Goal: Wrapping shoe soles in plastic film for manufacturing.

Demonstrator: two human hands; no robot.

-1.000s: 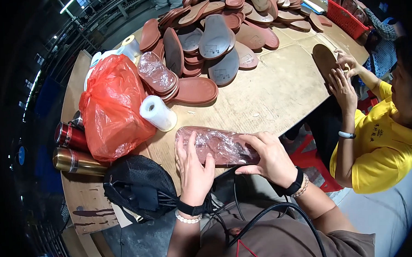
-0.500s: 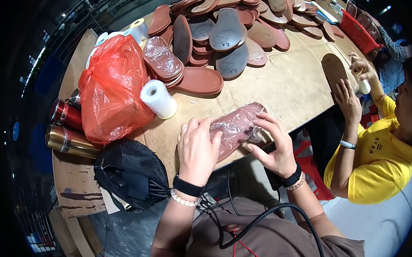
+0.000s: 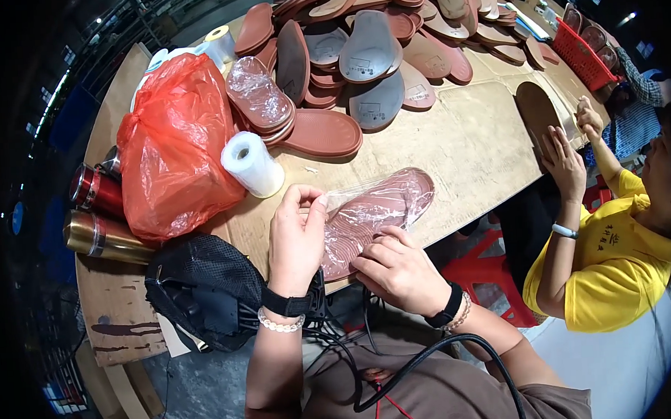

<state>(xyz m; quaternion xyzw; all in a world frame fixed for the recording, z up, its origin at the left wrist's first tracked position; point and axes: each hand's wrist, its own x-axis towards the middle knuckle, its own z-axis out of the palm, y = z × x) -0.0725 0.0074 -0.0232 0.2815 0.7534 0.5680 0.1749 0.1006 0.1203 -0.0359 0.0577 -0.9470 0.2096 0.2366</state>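
A reddish-brown shoe sole wrapped in clear plastic film lies at the near edge of the wooden table. My left hand pinches the film at the sole's left end. My right hand presses its fingers on the sole's near edge. A white roll of clear film stands just left of my left hand.
A red plastic bag and two metal flasks sit at the left, a black mesh bag at the near left. A heap of brown soles covers the far side. On the right, a person in yellow handles a sole.
The wrapped sole has turned and come down flat on the table's near edge. My left hand has shifted to its left end and my right hand to its near side.
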